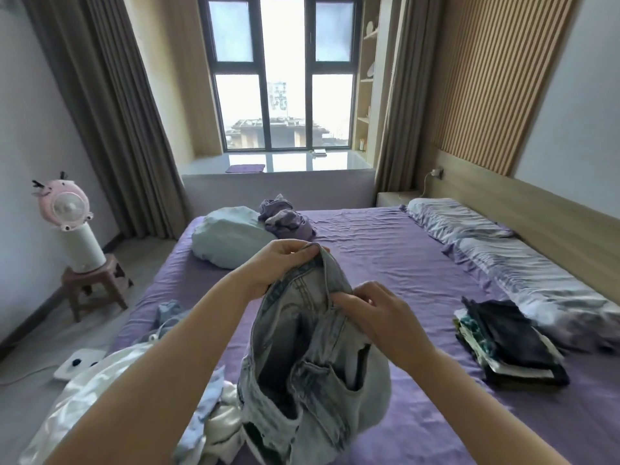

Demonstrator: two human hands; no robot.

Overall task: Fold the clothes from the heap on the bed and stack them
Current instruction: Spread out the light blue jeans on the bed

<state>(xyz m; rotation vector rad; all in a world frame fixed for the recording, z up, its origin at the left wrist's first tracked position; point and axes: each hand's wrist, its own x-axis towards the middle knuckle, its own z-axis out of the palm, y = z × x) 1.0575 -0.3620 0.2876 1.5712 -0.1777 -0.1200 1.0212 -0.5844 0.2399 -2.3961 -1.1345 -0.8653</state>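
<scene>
The person holds a pair of pale jeans [302, 347] up over the bed [385, 263], both hands at the waistband. The left hand [281, 263] pinches the far edge of the band, fingers curled over it; the right hand [372, 313] grips the near side, thumb and fingers closed on the denim. Held this way, the jeans hang open and the legs drop toward the mattress, which likely serves to find the seams and straighten the garment before folding it. The lower part bunches against the heap [134, 397] of light clothes at the left near edge, so the jeans seem just lifted out of it. A stack [506, 344] of dark folded items sits well apart on the right, beside the pillows [503, 256], probably where the jeans will go. A purple bundle [285, 219] lies at the far side, touching a pale cushion [228, 239]
</scene>
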